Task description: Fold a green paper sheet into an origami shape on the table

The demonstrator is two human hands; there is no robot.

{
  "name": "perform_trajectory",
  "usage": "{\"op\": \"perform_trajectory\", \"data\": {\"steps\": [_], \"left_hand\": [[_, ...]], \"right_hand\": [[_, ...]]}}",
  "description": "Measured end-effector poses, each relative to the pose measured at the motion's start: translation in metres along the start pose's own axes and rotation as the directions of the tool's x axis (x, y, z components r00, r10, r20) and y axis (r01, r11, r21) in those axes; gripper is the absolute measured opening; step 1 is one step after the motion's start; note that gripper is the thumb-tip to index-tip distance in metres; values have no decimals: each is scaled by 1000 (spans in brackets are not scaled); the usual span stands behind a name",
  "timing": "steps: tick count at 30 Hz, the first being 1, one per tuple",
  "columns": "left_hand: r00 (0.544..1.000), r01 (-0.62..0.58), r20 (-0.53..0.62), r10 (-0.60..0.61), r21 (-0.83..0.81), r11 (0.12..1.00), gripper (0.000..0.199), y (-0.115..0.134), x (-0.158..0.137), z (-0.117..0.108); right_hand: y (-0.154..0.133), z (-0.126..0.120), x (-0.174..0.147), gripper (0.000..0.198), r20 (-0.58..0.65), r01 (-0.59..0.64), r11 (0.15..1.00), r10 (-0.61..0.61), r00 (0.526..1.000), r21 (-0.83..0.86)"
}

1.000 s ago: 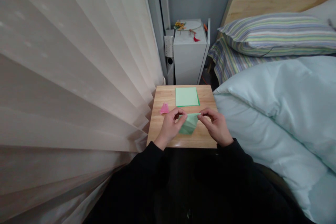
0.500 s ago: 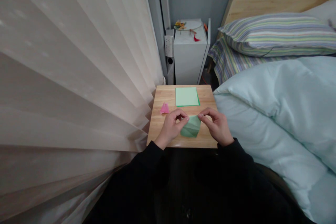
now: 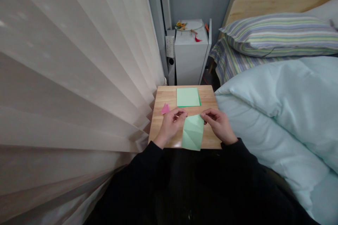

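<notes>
Head view: left hand and right hand, each grip pinched on upper corner of creased green sheet, sheet spread between them, lower edge at tabletop's near rim. Step in hand looks like handling creases; next move seems to call for light, even hold on thin paper. Wooden tabletop: pink folded paper left, green paper stack beyond. Around: pale curtain left, white cabinet ahead, light-blue duvet and striped pillow right.
</notes>
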State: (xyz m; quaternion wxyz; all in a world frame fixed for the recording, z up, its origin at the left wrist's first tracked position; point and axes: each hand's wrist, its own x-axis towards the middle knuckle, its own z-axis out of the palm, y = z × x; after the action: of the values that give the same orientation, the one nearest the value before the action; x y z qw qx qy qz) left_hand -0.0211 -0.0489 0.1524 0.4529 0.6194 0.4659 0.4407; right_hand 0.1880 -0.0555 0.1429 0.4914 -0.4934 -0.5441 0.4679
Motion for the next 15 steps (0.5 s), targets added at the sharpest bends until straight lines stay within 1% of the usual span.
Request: {"op": "perform_trajectory", "data": {"steps": [3,5,8,11,15], "left_hand": [[994,15,109,-19,43,999,14,-3,-1,4],[990,39,137,-46,52,998,12,-5,-1,5],[983,91,155,-97,42,995,9,-8,-1,6],[979,118,165,-121,28,993,8,-11,0,7],[983,153,100,-154,10,988,11,-15,0,7]], "right_hand": [[-2,1,-1,37,34,0,1000,1,999,-29],[-2,0,-2,37,42,2,998,0,999,-55],[0,0,-2,37,41,-1,994,6,999,-107],[5,1,-2,34,28,14,983,-9,1000,-186],[10,3,-2,28,-10,49,963,-54,999,-266]]}}
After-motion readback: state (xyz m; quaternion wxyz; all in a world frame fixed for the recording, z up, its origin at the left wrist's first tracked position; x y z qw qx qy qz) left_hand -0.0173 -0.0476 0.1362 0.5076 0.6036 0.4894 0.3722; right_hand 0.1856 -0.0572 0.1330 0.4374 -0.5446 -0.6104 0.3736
